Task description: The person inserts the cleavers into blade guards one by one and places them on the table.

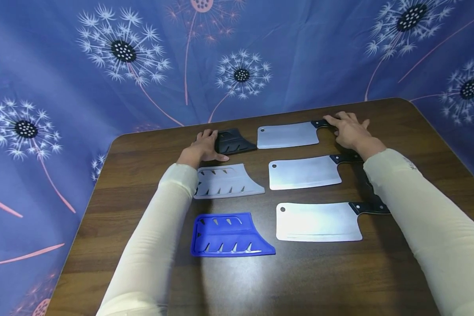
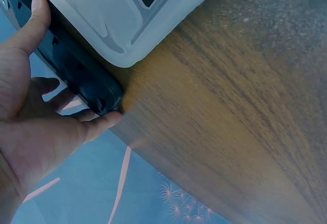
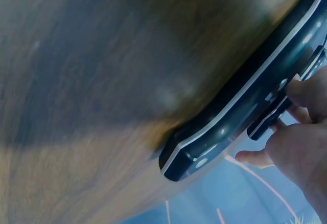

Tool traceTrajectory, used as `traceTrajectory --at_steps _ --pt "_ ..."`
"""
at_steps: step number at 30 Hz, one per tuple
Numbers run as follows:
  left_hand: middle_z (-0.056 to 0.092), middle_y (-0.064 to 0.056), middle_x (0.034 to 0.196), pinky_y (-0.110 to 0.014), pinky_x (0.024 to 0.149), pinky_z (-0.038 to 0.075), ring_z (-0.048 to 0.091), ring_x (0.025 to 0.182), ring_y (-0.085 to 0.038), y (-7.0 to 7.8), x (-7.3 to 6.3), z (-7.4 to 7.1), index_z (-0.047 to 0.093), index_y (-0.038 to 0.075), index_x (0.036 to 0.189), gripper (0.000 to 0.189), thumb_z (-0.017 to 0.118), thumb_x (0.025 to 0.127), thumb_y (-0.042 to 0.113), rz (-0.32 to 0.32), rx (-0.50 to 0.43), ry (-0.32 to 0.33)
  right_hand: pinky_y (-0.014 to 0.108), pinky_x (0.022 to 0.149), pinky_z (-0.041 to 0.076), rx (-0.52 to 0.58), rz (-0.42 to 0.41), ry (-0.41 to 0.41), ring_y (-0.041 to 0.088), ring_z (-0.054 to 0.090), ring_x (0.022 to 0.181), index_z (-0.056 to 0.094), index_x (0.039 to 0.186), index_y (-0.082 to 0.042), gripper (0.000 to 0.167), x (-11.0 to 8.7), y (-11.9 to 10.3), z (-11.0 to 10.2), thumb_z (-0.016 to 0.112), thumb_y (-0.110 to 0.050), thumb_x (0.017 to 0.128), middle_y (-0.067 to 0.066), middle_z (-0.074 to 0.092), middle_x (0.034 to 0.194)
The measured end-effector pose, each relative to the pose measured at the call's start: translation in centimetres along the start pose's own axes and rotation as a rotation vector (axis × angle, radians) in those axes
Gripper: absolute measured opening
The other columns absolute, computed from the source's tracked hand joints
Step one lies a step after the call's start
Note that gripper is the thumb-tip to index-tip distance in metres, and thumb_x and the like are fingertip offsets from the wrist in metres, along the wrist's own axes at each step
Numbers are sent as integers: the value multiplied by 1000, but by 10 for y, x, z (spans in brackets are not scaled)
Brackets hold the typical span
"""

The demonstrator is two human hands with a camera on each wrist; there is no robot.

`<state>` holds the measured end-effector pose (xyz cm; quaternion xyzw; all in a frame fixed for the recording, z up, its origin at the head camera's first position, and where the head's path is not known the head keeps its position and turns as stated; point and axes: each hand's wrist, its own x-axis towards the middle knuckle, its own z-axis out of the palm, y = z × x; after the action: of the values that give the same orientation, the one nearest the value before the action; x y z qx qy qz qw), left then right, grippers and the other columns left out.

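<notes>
My left hand [image 1: 206, 148] holds the outer end of a black slotted blade cover [image 1: 235, 142] at the back of the table. In the left wrist view, the thumb lies along the near edge of the black blade cover [image 2: 79, 75] and the fingers curl at its rounded end. My right hand [image 1: 351, 131] is at the black handle of the farthest cleaver [image 1: 288, 135], whose blade lies flat and points left. In the right wrist view, thumb and fingers pinch that handle [image 3: 268, 117], while another finger sticks out past its end.
Nearer me lie a whitish blade cover [image 1: 231, 177] and a blue blade cover [image 1: 231, 232]. To their right rest a middle cleaver [image 1: 304, 173] and a near cleaver [image 1: 317, 221], handles partly hidden by my right arm. A blue dandelion-print cloth [image 1: 300, 66] hangs behind the wooden table [image 1: 134, 175].
</notes>
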<state>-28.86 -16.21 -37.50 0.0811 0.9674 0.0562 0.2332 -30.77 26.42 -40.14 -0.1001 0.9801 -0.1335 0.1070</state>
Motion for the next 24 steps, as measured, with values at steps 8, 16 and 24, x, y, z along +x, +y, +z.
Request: traceTrajectory --at_steps 8,16,24 --pt "6 -14 158 -58 109 23 10 143 -39 -2 -1 -1 11 10 155 109 69 78 61 -22 5 19 73 103 7 5 30 49 48 15 137 30 151 -11 60 -2 -7 1 48 2 95 28 21 147" --pt "8 -15 158 -64 107 22 10 142 -39 -9 -2 2 17 8 154 113 67 74 69 -29 12 56 72 100 20 -40 9 94 48 25 132 43 143 -3 48 -4 -5 1 51 -2 96 29 31 144" --pt "14 -17 155 -65 102 27 14 140 -39 -18 0 8 22 6 153 113 64 72 73 -20 27 87 74 97 17 -34 -5 109 49 21 131 38 144 1 55 -12 1 -4 47 9 90 29 28 146"
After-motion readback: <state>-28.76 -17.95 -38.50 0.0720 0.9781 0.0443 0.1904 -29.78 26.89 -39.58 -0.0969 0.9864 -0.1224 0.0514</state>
